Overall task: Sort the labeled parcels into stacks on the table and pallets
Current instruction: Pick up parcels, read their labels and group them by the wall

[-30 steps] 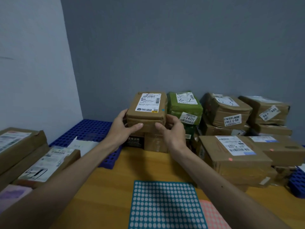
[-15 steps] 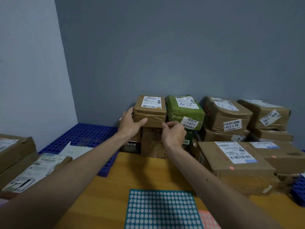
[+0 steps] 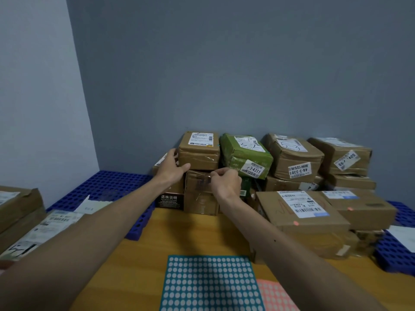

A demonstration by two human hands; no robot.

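A small brown parcel (image 3: 199,150) with a white label sits on top of a stack of brown boxes (image 3: 201,194) against the grey wall. My left hand (image 3: 171,167) grips its left lower edge, thumb at the front. My right hand (image 3: 225,181) has curled fingers at the parcel's lower right front corner, touching its bottom edge. A green parcel (image 3: 246,157) marked 3-4311 lies right beside it. The wooden table (image 3: 190,234) lies in front of the stack.
More labelled brown parcels (image 3: 294,157) are stacked to the right, with a large box (image 3: 301,212) on the table. Blue pallets (image 3: 107,185) lie left and right. Parcels (image 3: 20,207) sit at the left edge. Teal (image 3: 208,283) and pink (image 3: 277,295) dot-sticker sheets lie near me.
Both hands have carried the small brown parcel away from me and set it on the stack beside the green parcel. The right hand's fingers have slid to its lower corner.
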